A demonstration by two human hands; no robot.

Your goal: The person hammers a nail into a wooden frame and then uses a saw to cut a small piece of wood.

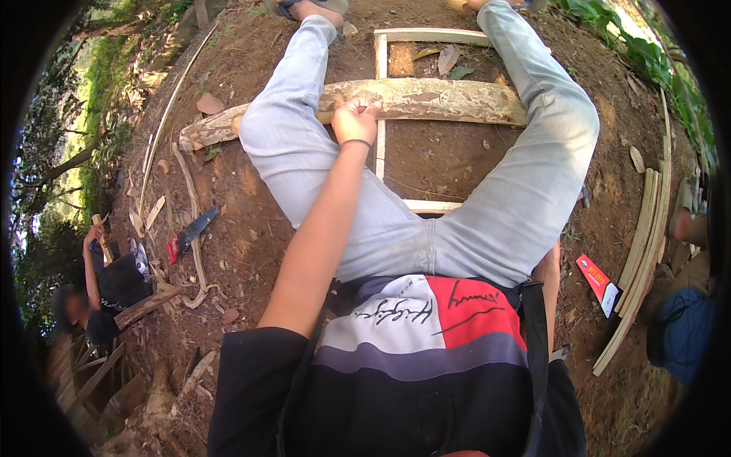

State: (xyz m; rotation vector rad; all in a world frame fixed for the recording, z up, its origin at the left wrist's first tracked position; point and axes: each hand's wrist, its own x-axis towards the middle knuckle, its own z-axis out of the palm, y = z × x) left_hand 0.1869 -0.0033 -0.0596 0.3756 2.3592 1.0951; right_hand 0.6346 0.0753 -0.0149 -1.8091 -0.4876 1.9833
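Left hand: one in view; fingers curled together and clamped on the pale log, between the knees.
Right hand: hidden behind the hip; only the forearm shows; finger state cannot be told.
Pale log: one, lying crosswise on the ground, over the wooden frame.
Wooden frame: one, rectangular, light slats, between the legs.
Red package: one, flat, rectangular, red with a white end, on the ground at the right, just beside the slats.
Bamboo slats: several, stacked, right side; count unclear.
Red-handled blade: one, left ground.
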